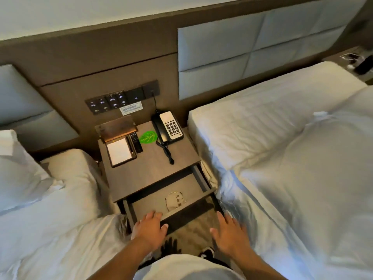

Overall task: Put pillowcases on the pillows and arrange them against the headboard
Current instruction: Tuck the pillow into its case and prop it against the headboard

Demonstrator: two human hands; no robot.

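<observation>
I stand between two beds. My left hand [150,227] rests on the front edge of the open drawer [177,211] of the nightstand, fingers curled over it. My right hand [230,232] hovers open beside the drawer's right corner, holding nothing. A white pillow [68,168] lies at the head of the left bed, with another white pillow [14,170] propped at the far left. The right bed [282,138] shows white bedding below the padded grey headboard [242,49]; no pillow stands against it.
The nightstand [149,158] carries a phone [168,128], notepad holder [119,150], remote [135,142] and green leaf card [148,137]. A clear packet [175,201] lies in the drawer. A switch panel [121,100] sits on the wall. Carpet shows below.
</observation>
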